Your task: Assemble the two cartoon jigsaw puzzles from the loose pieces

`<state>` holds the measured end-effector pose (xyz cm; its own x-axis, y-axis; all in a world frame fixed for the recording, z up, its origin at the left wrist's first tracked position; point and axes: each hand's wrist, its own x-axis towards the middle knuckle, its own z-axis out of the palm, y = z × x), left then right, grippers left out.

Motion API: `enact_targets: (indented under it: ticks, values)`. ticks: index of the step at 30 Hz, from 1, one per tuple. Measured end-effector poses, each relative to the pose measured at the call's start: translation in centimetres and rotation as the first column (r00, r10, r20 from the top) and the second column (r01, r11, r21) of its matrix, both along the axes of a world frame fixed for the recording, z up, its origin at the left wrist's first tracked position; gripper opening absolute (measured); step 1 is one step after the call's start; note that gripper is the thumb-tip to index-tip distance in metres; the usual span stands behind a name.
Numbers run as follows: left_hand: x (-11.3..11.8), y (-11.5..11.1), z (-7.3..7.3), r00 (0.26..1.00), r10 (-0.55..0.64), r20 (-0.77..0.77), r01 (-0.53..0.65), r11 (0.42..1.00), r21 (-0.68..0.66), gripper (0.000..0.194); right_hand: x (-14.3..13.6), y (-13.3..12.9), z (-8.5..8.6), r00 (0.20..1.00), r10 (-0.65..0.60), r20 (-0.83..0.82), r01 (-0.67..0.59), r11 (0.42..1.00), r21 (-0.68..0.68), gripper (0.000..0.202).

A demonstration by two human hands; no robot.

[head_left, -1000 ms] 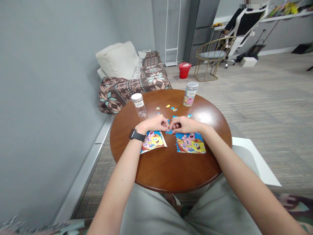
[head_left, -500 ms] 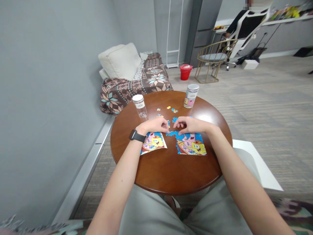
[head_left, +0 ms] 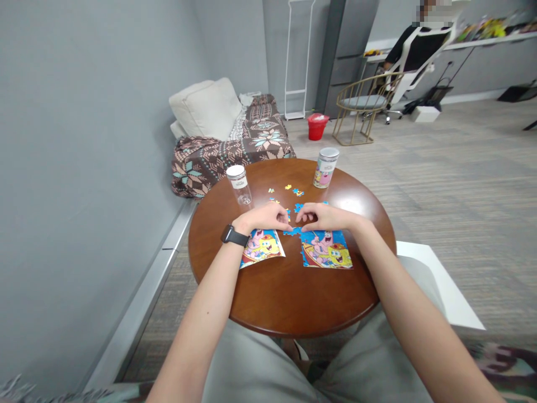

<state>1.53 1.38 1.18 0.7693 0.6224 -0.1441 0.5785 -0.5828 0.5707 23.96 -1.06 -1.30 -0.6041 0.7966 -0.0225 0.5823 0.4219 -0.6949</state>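
Note:
My left hand (head_left: 272, 216), below a black watch, rests over the table with curled fingers, its thumb at the left end of a blue strip of puzzle pieces (head_left: 292, 231). My right hand (head_left: 319, 216) has its thumb and bent fingers at the strip's right end, where it meets the partly assembled cartoon puzzle (head_left: 327, 250). A printed picture sheet (head_left: 266, 246) lies to the left, partly under my left wrist. Loose pieces (head_left: 298, 192) are scattered beyond my hands. Both hands seem to touch the strip.
On the round brown table (head_left: 285, 296) stand a clear jar (head_left: 239, 184) at the back left and a printed canister (head_left: 326, 168) at the back right. Beyond are a covered sofa (head_left: 235, 151), a red bin (head_left: 317, 127), a wire chair (head_left: 363, 102) and a seated person.
My left thumb has moved slightly right along the blue strip, and the gap between my hands is a little narrower. The whole view has shifted slightly.

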Motion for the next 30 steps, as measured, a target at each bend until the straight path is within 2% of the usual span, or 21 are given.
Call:
enact_targets:
  ticks: [2, 6, 10, 13, 16, 22, 30]
  values:
    - [0.3, 0.0, -0.1, 0.999, -0.017, 0.048, 0.015, 0.999, 0.052, 0.034, -0.2, -0.1, 0.2, 0.999, -0.032, 0.004, 0.032, 0.998, 0.048, 0.030]
    - [0.9, -0.1, -0.3, 0.989, -0.112, 0.095, 0.101, 0.988, 0.114, 0.026, -0.4, 0.2, 0.4, 0.996, -0.083, -0.027, 0.086, 0.986, 0.140, 0.037]
    - [1.0, -0.1, -0.2, 0.972, -0.215, 0.096, 0.210, 0.976, 0.060, 0.025, -0.2, 0.4, 0.3, 0.995, -0.089, -0.037, 0.094, 0.987, 0.130, 0.041]
    - [1.1, -0.2, -0.1, 0.955, -0.262, 0.136, 0.266, 0.964, -0.015, 0.027, -0.2, 0.3, 0.4, 0.988, -0.096, -0.124, 0.109, 0.989, 0.100, 0.054]
    - [1.5, -0.4, -0.3, 0.939, -0.311, 0.145, 0.318, 0.948, -0.023, 0.030, -0.3, 0.3, 0.5, 0.979, -0.118, -0.164, 0.134, 0.987, 0.087, 0.060]
    - [2.3, -1.0, -0.6, 0.951, -0.307, 0.035, 0.306, 0.951, 0.035, 0.029, -0.3, 0.7, 0.0, 0.962, -0.207, -0.178, 0.222, 0.973, 0.068, 0.067]
    - [2.1, -0.6, -1.1, 0.960, -0.278, 0.034, 0.275, 0.958, 0.077, 0.028, -0.1, 0.9, -0.4, 0.947, -0.271, -0.171, 0.287, 0.955, 0.078, 0.069]
